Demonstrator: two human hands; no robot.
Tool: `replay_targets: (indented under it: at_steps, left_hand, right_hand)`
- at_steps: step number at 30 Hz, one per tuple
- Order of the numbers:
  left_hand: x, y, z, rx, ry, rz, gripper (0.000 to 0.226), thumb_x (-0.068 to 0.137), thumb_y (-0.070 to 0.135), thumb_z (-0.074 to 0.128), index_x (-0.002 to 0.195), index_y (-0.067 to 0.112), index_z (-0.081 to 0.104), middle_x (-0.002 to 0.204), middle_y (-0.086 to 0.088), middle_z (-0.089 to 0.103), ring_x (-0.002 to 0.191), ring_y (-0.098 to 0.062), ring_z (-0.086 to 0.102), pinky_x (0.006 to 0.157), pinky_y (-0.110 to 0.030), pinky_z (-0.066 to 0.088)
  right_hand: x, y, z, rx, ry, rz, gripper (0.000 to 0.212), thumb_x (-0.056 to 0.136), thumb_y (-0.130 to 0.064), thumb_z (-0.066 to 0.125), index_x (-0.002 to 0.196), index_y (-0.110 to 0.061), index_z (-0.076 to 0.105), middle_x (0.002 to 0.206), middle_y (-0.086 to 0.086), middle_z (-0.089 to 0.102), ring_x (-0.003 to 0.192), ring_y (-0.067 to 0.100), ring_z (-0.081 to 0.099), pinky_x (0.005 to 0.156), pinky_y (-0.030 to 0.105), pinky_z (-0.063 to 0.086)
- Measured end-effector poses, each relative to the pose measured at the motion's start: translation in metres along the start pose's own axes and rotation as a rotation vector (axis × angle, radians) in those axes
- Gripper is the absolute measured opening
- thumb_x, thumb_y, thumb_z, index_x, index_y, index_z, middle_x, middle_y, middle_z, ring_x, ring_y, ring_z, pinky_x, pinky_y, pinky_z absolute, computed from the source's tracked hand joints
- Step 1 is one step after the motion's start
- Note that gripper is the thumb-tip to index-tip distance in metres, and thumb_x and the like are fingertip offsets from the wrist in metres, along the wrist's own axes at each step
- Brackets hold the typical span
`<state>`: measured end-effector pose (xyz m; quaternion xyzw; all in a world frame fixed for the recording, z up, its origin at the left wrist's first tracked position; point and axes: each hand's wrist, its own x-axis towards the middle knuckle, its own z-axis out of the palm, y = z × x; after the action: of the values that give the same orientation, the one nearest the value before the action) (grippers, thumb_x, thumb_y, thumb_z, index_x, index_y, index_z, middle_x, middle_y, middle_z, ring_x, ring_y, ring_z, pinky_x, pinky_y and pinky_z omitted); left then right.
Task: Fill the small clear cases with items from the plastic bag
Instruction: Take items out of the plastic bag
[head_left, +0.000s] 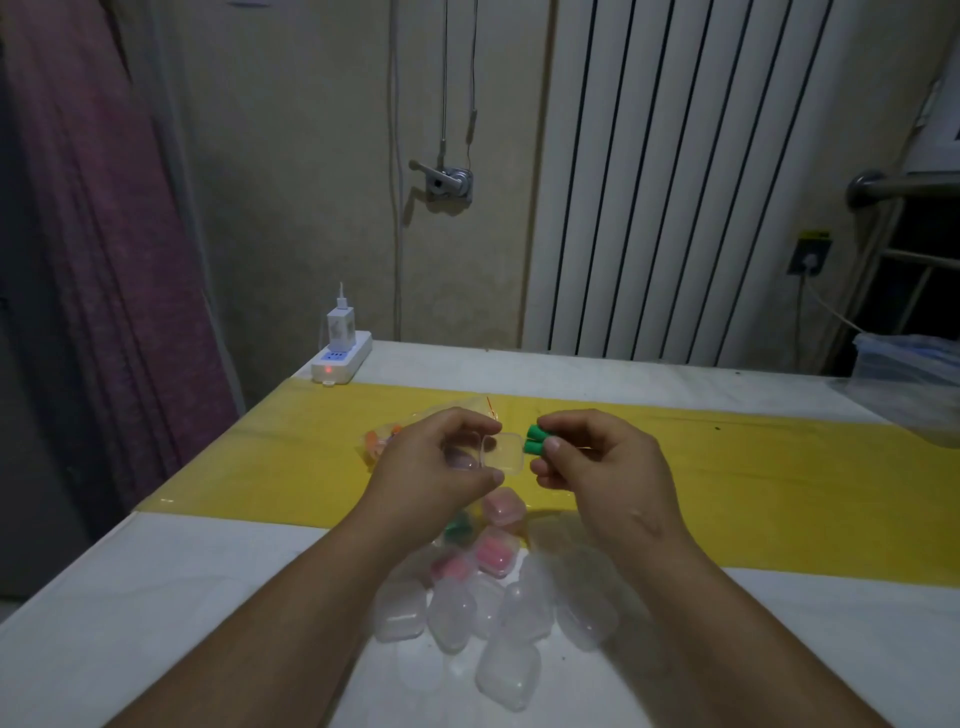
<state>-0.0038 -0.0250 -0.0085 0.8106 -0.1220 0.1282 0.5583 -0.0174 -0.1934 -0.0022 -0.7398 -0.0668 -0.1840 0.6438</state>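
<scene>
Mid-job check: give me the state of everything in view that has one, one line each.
left hand: grips the open clear case
open clear case: lid up, empty
right hand: pinches two green earplugs
green earplugs: at the case's edge, not yet in
plastic bag: on the table, items inside
power strip: red light on, charger plugged in

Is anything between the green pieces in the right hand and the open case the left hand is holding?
Nothing visible. The green pieces, pinched in the right hand, sit right beside the open clear case held by the left hand.
</scene>
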Motion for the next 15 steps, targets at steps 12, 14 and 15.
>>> replay_targets:
  at_steps: [12,14,15]
  left_hand:
    - [0.0005,0.0006,0.0006,-0.173,-0.012,-0.042,0.036,0.067,0.003,0.085,0.093,0.025,0.074,0.093,0.009,0.072,0.082,0.0,0.067,0.076,-0.017,0.055]
    - [0.0014,0.0008,0.0001,-0.192,-0.015,-0.052,0.036,0.067,0.002,0.085,0.095,0.023,0.075,0.096,0.006,0.072,0.084,-0.002,0.068,0.077,-0.02,0.057]
    - [0.0014,0.0008,-0.0001,-0.182,-0.018,-0.05,0.036,0.067,0.003,0.085,0.095,0.024,0.075,0.096,0.006,0.072,0.084,-0.002,0.067,0.076,-0.019,0.056]
  right_hand:
    - [-0.0025,0.0053,0.0116,-0.526,0.032,-0.216,0.009,0.085,-0.026,0.07,0.091,-0.032,0.074,0.09,-0.015,0.053,0.08,-0.008,0.049,0.066,0.006,0.035]
    - [-0.0013,0.0072,0.0111,-0.539,0.035,-0.188,0.013,0.087,-0.032,0.068,0.096,-0.03,0.076,0.089,-0.012,0.052,0.08,-0.004,0.049,0.064,0.007,0.034]
    - [-0.0014,0.0077,0.0112,-0.542,0.028,-0.18,0.013,0.087,-0.032,0.069,0.097,-0.03,0.077,0.089,-0.011,0.053,0.078,-0.003,0.049,0.063,0.007,0.033]
